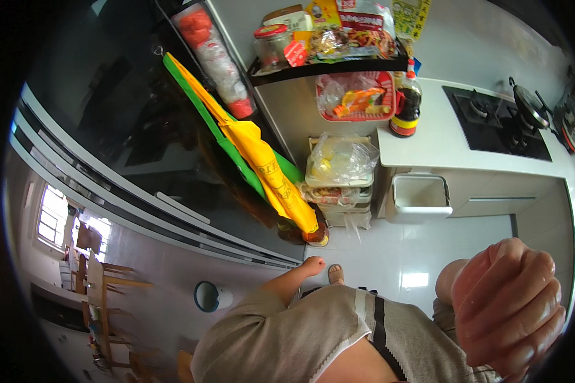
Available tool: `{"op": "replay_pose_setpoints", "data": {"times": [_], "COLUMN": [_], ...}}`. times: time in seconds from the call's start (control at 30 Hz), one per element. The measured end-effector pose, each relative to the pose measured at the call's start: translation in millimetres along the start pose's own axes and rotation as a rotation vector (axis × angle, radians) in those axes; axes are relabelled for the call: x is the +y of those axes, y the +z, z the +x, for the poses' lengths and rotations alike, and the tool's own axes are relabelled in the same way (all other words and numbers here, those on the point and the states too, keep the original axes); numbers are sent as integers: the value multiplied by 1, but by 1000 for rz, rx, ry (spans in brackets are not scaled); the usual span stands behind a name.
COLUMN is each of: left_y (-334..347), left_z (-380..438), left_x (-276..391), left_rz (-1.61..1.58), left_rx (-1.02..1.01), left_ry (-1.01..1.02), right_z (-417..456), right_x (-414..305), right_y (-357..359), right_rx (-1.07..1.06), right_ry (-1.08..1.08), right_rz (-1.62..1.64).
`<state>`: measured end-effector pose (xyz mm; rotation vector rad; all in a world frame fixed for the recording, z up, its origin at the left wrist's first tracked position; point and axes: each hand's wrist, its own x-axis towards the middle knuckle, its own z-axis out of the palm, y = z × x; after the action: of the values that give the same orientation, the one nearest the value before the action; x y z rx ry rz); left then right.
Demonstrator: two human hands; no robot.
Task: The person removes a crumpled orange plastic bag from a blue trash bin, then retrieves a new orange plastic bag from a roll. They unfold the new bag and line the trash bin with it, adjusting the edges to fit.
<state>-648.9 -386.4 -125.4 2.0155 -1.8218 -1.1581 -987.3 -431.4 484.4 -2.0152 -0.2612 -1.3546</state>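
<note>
My left hand [314, 265] hangs low at my side, near the end of the dark glossy sliding door [139, 163]. Its fingers are curled in, and nothing shows in them. Close to the camera, my right hand [510, 301] is raised with its fingers bent and pressed together; its skin looks wet. No object is visible in that hand, though part of the palm is hidden. Ahead of me hang a yellow apron [263, 163] and a green apron [230, 148]. Below their lower ends, a jar [317, 235] stands on the floor.
A shelf [330, 65] holds packets and a glass jar, above a red basket [385, 114]. Stacked trays [340, 182] stand below. On the counter [431, 139] are a dark sauce bottle [406, 107] and a hob [474, 119] with a wok [531, 106]. A white bin [419, 215] hangs at its front.
</note>
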Motion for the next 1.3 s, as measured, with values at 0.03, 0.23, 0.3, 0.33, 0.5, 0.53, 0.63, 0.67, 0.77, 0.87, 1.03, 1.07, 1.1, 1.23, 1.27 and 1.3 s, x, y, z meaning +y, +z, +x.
{"op": "replay_pose_setpoints", "data": {"times": [0.03,0.23,0.3,0.33,0.5,0.53,0.63,0.67,0.77,0.87,1.03,1.07,1.1,1.23,1.27,1.3], "left_y": [-2,5,10,8,17,13,-9,-12,-27,-16,15,19,28,47,49,50], "left_z": [0,-32,-9,4,-27,-25,-11,-20,-30,-47,-64,-62,-61,-53,-52,-47], "left_x": [-20,-122,-137,-146,-175,-182,-158,-155,-155,-156,-144,-142,-138,-130,-130,-130], "left_rz": [-4,-166,14,-63,-168,-163,-415,-441,-509,-604,-806,-847,-895,-1068,-1114,-1163], "left_rx": [31,-44,-95,26,85,108,159,180,244,289,335,341,356,439,471,507], "left_ry": [-80,-388,-294,-114,-239,-212,-375,-401,-472,-555,-647,-657,-663,-649,-629,-591], "right_z": [9,50,62,67,127,152,251,281,355,400,434,436,433,417,413,409], "right_x": [6,62,84,89,213,236,309,344,417,437,441,444,440,433,431,428], "right_y": [-5,17,38,45,86,96,93,89,72,81,89,85,85,74,71,66], "right_rx": [-94,-119,-47,9,261,369,215,213,254,198,-52,5,160,741,881,903], "right_ry": [-16,-144,-350,-417,-233,-125,-116,-27,111,211,371,336,274,53,3,-7], "right_rz": [28,196,169,135,-41,10,-224,-248,-421,-600,-863,-809,-721,-321,-201,-57]}}
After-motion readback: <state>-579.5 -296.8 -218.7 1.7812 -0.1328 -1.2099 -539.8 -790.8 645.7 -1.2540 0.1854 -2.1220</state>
